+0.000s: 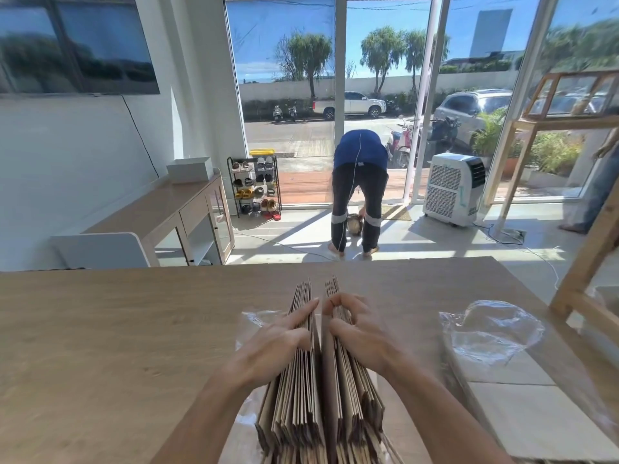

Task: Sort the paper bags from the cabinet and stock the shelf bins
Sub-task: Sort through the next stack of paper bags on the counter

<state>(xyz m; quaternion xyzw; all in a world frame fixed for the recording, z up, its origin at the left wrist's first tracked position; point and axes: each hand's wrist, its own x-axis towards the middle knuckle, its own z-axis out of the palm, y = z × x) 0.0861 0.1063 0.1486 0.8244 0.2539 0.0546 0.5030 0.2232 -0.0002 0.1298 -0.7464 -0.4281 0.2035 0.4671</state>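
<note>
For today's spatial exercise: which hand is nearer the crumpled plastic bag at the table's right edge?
Right. The right hand grips the paper bags, left of the plastic bag; the left hand is farther left again.

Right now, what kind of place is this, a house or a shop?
Probably a small shop or café: brown paper bags stacked on a long wooden counter, a glass-sided display case, and big glass doors facing a street with parked cars.
</note>
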